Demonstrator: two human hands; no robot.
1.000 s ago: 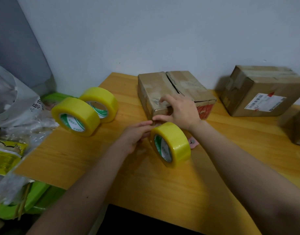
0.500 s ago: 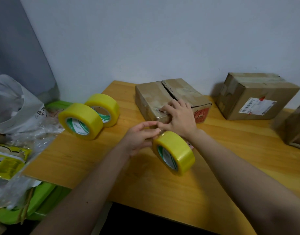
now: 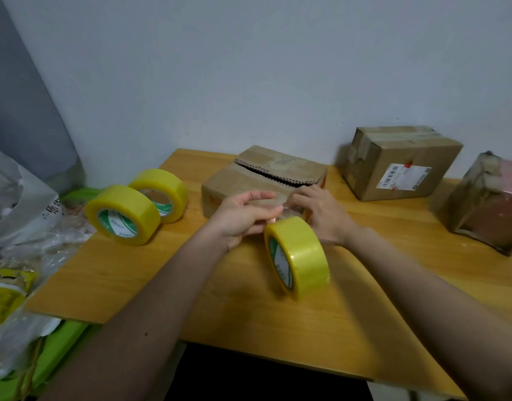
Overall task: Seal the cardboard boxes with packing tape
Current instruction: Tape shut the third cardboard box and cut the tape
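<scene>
Both forearms extended over the desk from its near edge. Open box mid-desk toward the far edge, top gaping. Tape roll on edge just before it. Left hand and right hand pinching a clear tape strip against the box front.

Tape roll: translucent yellow, green-and-white core label. Two spare rolls: same yellow. Open box: brown, red print on end. Labelled box: brown, white barcode label. Table: orange-toned wood grain. Wall: pale grey-white.
</scene>
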